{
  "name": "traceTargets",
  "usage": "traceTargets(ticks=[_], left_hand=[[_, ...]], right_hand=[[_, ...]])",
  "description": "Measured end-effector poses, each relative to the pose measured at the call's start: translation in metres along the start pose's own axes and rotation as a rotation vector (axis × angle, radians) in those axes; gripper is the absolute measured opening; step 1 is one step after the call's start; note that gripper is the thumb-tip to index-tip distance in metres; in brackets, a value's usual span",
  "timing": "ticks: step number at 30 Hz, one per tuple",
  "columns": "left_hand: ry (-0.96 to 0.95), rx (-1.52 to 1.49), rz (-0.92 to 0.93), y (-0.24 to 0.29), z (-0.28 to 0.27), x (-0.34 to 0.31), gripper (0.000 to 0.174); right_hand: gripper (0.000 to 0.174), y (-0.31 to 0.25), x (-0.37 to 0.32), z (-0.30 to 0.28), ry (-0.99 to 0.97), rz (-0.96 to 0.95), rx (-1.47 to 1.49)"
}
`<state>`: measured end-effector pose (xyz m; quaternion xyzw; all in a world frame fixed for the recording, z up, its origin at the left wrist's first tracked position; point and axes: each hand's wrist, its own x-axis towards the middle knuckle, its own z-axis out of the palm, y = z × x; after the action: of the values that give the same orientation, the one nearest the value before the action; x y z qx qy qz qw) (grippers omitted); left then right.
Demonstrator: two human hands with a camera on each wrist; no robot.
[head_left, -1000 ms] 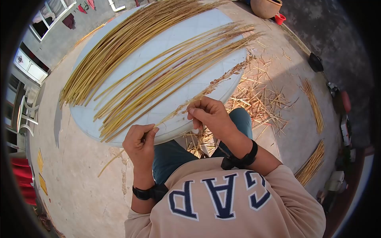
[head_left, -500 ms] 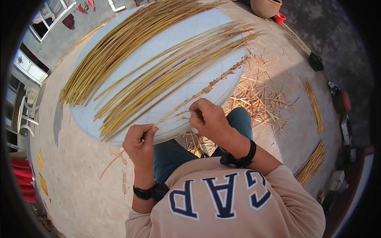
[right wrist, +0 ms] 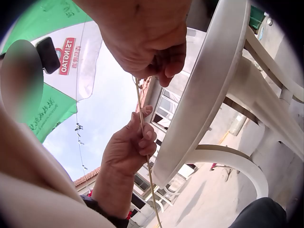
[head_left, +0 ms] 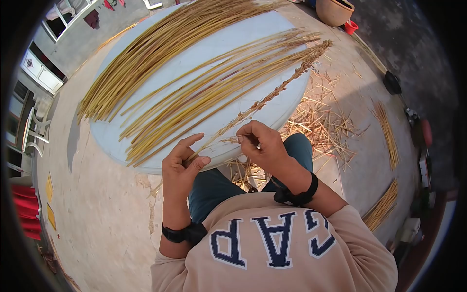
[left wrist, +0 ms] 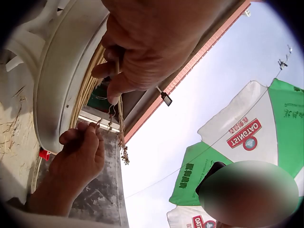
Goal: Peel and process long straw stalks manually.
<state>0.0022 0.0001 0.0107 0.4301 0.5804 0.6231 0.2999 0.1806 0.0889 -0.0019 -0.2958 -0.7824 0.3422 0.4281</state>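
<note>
**Straw Gold on White, Navy on Beige**

From my remote station, I read the held stalk (right wrist: pixel 151 183) as pale straw, its seed head (head_left: pixel 277 92) reddish brown, the sprig (head_left: pixel 228 140) beside it tan. The loose stalks (head_left: pixel 189 107) form yellow and tan stripes with one purplish streak; the large bundle (head_left: pixel 155 58) is olive gold. I note a white tabletop (head_left: pixel 267 24), a beige sweatshirt (head_left: pixel 301 275) with navy letters (head_left: pixel 237 243) edged white, dark teal trousers (head_left: pixel 209 190) and black wrist straps (head_left: pixel 176 235). My left-wrist view shows an umbrella (left wrist: pixel 256 104) panelled green and white.

GAP on sweatshirt (head_left: pixel 277 238), TSINGTAO on umbrella (left wrist: pixel 247 121)
</note>
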Motion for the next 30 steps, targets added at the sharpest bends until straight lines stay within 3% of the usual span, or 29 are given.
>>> traceTargets(ticks=[2,9,21,24,26,30], left_hand=[[-0.164,0.036,-0.186,0.009,-0.008,0.0,0.014],[-0.126,0.027,-0.194,0.008,-0.005,0.001,0.022],[-0.032,-0.052,-0.135,0.006,0.004,-0.001,0.006],[-0.058,-0.028,-0.184,0.006,0.004,-0.001,0.004],[-0.076,0.004,-0.198,0.006,0.006,-0.003,0.004],[-0.085,-0.057,-0.212,0.003,0.003,-0.001,0.004]], right_hand=[[0.011,-0.002,0.001,0.0,0.016,-0.006,0.034],[0.011,-0.004,0.001,0.001,-0.022,0.043,0.094],[0.012,-0.008,-0.001,0.005,-0.109,0.05,0.032],[0.015,-0.002,0.0,0.007,-0.086,-0.033,-0.05],[0.017,0.0,0.004,0.005,0.002,-0.186,-0.245],[0.015,0.013,0.01,-0.006,0.133,-0.182,-0.395]])
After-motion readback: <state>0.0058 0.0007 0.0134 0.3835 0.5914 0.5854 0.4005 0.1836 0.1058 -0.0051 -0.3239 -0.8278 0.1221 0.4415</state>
